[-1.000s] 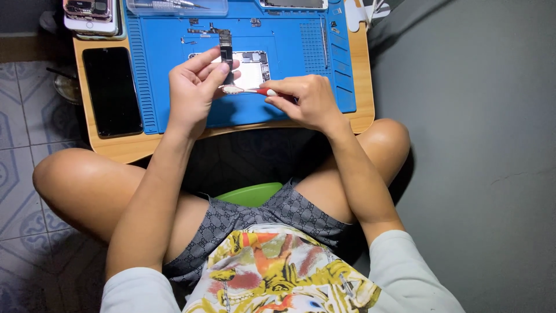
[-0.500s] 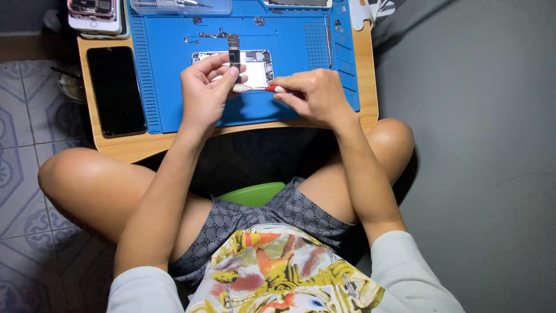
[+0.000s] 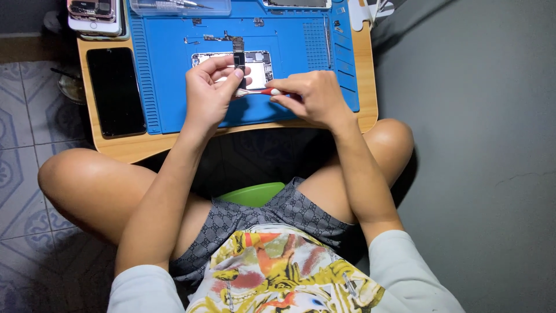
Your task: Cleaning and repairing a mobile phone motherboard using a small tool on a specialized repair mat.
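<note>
Two hands meet over the blue mat (image 3: pixel 174 87). With our left hand (image 3: pixel 208 95) we pinch a small dark part (image 3: pixel 238 59) between thumb and forefinger, closed tight on it; its long axis runs away from us, upright in the view. Our right hand (image 3: pixel 313 95) is closed around one red-handled tool (image 3: pixel 260 91), which lies crosswise with its tip pointing left, toward the left fingers. Just beyond both hands one opened phone (image 3: pixel 258 66) lies flat on the mat, long axis left to right. One dark phone (image 3: pixel 116 90) lies on the wooden table (image 3: pixel 365 93) left of the mat, pointing away from us. One clear tray (image 3: pixel 179 7) sits at the mat's far edge.
</note>
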